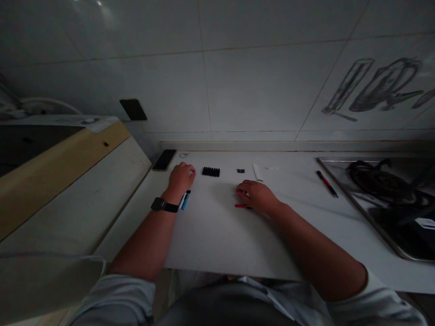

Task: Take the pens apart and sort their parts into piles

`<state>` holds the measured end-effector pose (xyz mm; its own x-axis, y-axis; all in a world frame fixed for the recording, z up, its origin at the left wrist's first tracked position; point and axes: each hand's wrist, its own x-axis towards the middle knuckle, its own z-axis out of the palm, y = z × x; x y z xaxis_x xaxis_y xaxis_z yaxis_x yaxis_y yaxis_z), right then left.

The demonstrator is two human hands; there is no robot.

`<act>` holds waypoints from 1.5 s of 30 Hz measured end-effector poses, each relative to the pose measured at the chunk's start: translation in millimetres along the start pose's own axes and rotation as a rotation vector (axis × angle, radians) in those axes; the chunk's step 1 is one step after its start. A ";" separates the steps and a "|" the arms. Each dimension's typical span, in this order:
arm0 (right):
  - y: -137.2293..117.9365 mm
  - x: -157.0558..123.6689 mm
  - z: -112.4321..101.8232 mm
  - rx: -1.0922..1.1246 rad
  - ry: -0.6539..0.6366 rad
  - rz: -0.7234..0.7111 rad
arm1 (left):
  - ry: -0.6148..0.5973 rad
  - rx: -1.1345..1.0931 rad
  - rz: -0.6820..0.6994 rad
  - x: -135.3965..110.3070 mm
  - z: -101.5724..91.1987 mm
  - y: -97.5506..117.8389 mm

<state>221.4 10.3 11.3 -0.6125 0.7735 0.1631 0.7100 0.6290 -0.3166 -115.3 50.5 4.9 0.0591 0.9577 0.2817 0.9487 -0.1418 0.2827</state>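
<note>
My left hand rests at the left of the white countertop, fingers curled in; whatever they hold is hidden. Beside its wrist lie blue and white pen-like pieces. Just right of this hand is a row of small black cap-like pieces. My right hand is low over the counter with its fingers bent together, their contents too small to make out. A red and black pen-like piece lies partly under it. Beyond it are small dark pieces and thin white sticks.
A phone and a thin loop lie at the back left. Faint small pieces are near the sticks. On the right, a red and black pen lies beside a gas stove. A tiled wall stands behind.
</note>
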 end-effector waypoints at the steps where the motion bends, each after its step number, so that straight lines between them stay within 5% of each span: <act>1: 1.2 0.7 -0.3 0.013 0.012 0.002 | 0.012 -0.021 0.051 -1.0 -1.8 4.7; 5: 5.5 8.5 -3.0 0.069 0.037 0.037 | 0.044 -0.114 0.212 -6.1 -5.9 24.4; 11: 3.7 45.9 -2.0 -0.031 -0.079 0.062 | -0.083 -0.235 0.331 -12.9 3.1 40.4; 18: -7.5 98.2 13.0 -0.177 -0.179 0.104 | -0.246 -0.329 0.348 -19.4 7.9 49.8; 24: -6.8 110.1 18.5 -0.239 -0.159 0.124 | -0.289 -0.336 0.357 -22.2 1.6 57.7; 31: -0.1 107.8 18.5 -0.353 -0.140 0.013 | -0.268 -0.605 0.200 -17.2 12.6 51.6; 36: 3.8 88.4 11.8 -0.298 0.010 0.013 | -0.222 -0.861 0.107 -10.7 18.4 47.5; 45: 6.1 17.0 -13.8 0.119 0.284 0.126 | -0.252 -1.221 -0.037 -12.8 -2.2 95.4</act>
<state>220.1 28.4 25.1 -0.3890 0.8462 0.3642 0.7182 0.5261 -0.4555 -26.3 24.2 30.3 0.2242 0.9683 0.1102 0.0505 -0.1245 0.9909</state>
